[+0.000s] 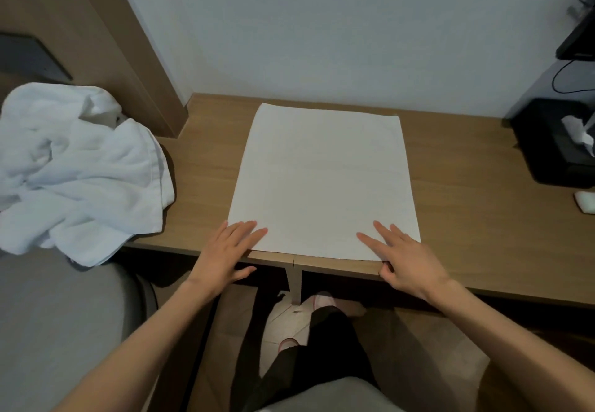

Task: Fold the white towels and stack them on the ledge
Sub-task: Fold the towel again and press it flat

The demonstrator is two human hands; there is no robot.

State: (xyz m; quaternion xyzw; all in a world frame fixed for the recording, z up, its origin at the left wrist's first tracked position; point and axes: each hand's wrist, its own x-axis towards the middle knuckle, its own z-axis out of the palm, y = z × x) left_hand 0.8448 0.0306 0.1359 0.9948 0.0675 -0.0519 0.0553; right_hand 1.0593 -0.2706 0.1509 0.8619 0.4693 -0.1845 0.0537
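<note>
Flat at the middle of the wooden worktop [457, 205]: one white towel [322, 176], spread smooth as a rectangle, far edge close to the pale wall [322, 25] at 12 o'clock, near edge right along the worktop's front lip at 6 o'clock.

At 7 o'clock of that towel: left hand [230, 250], palm down, fingers straight and close together, tips resting on the near left corner, thumb held out below the worktop's lip. Grips nothing.

At 5 o'clock: right hand [404, 260], palm down, fingers straight and fanned apart on the near right corner, thumb tucked by the lip; cannot tell whether the thumb touches the hem.

At 9 o'clock, well apart from the flat towel: heap of crumpled white towels [80, 167], draped over the worktop's left end and hanging onto a grey padded surface [48, 315].

At 3 o'clock, on the worktop's right end: black tissue box [547, 141] with a white tissue sticking out, and just beside it toward 4 o'clock a small white object [584, 201], too small to name.

Below the worktop at 6 o'clock: legs in dark trousers [325, 350].
</note>
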